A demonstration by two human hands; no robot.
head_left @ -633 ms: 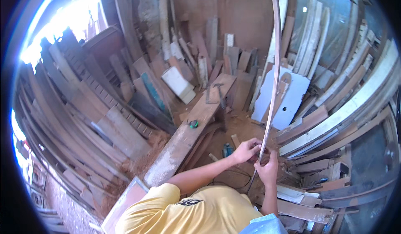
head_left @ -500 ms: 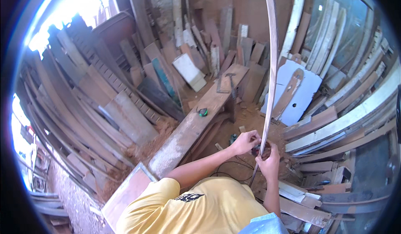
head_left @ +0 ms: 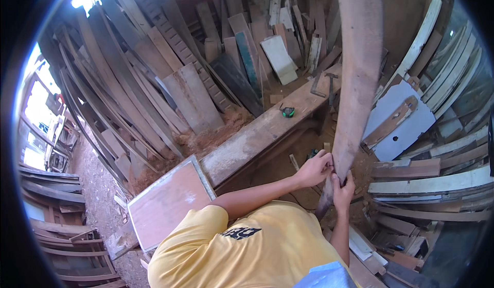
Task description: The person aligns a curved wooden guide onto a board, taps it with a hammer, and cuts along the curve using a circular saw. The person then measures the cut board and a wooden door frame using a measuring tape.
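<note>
Leftmost, a low stack of boards (head_left: 56, 240) lies beside a gravelly strip of floor (head_left: 95, 180), and next to that a dense row of leaning planks (head_left: 116, 90) fans upward. Nearer the person in the yellow shirt (head_left: 257, 252) sits a pale-edged rectangular panel (head_left: 167, 205), just beside the near end of a long, dusty table (head_left: 247, 151). Behind the table a white board (head_left: 279, 60) leans among brown offcuts. On the table rest a green and black tape measure (head_left: 287, 112) and, toward the far end, an L-shaped tool (head_left: 317, 85) just left of a hammer (head_left: 331, 76). The left hand (head_left: 315, 169) is narrow, its fingers curled at the left edge of a long wooden board (head_left: 357, 72); whether they grip it, I cannot tell. That board stands tilted in front of the person, rising past the top of the view, and the right hand (head_left: 343, 191) holds its lower part, thumb against the face. Farther right, a white panel with a dark hole (head_left: 404, 129) leans near stacked planks (head_left: 435, 180).
</note>
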